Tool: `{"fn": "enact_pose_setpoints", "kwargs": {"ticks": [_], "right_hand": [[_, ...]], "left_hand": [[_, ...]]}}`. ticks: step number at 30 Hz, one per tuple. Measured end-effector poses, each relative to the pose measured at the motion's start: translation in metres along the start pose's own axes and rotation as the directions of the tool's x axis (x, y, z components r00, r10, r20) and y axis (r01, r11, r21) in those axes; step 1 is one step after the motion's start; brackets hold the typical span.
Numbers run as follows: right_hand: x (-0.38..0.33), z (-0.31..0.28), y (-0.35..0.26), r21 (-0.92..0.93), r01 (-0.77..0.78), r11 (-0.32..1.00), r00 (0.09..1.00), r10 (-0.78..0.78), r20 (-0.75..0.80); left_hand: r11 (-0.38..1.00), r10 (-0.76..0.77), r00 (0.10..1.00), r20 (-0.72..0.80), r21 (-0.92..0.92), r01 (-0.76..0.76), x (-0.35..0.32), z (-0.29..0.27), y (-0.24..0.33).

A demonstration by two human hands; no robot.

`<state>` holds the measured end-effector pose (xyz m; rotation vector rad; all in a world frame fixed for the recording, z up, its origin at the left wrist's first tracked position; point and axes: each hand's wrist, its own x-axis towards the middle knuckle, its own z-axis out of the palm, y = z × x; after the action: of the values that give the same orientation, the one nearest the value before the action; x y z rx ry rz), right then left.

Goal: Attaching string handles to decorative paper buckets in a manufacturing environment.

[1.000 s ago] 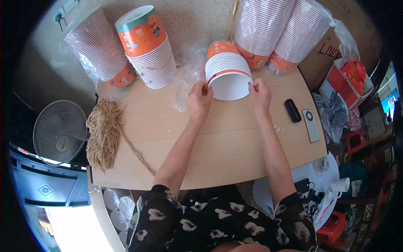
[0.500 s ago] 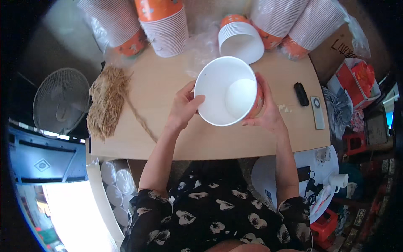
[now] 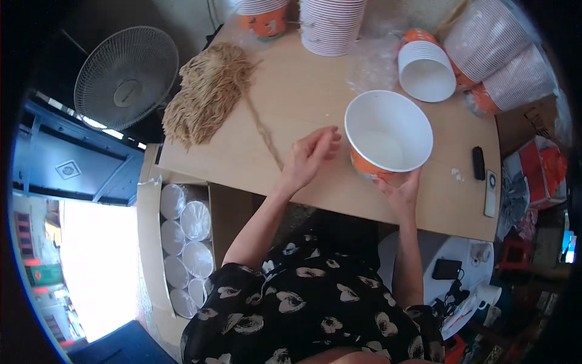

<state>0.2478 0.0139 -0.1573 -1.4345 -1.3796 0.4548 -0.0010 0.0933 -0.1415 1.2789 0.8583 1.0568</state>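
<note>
My right hand grips a large paper tub low on its outside, just above the table's near edge. The tub tilts so that its white inside faces me, and nothing is seen in it. Orange print shows on its outer wall. Apart from the tub, to its left, my left hand hangs over the table with nothing in it, its fingers loosely bent and pointing at the tub. A short nested stack of the same tubs lies on its side behind it.
Taller stacks of tubs line the back, some in clear plastic. A bundle of tan twine lies at left, one strand trailing forward. A black object and a remote lie at right. An open carton holds wrapped round items below left.
My left hand has let go of the tub's rim and drawn away to the left. My right hand has moved lower on the tub. The view has swung left.
</note>
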Motion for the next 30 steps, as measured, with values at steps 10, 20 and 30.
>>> {"fn": "enact_pose_setpoints", "kwargs": {"ticks": [10,20,30], "right_hand": [[-0.003,0.053,-0.025,0.211,-0.233,0.949,0.972,0.227,0.051],[-0.065,0.033,-0.028,-0.061,-0.044,0.997,0.999,0.046,0.019],[-0.064,0.053,-0.068,0.129,0.080,0.988,0.977,-0.103,0.187]], "left_hand": [[0.732,0.271,0.831,-0.485,0.665,0.149,-0.046,-0.125,0.003],[0.639,0.167,0.841,-0.514,0.706,0.305,-0.028,-0.109,0.003],[0.882,0.062,0.812,-0.581,0.412,0.228,-0.080,-0.104,-0.003]]}}
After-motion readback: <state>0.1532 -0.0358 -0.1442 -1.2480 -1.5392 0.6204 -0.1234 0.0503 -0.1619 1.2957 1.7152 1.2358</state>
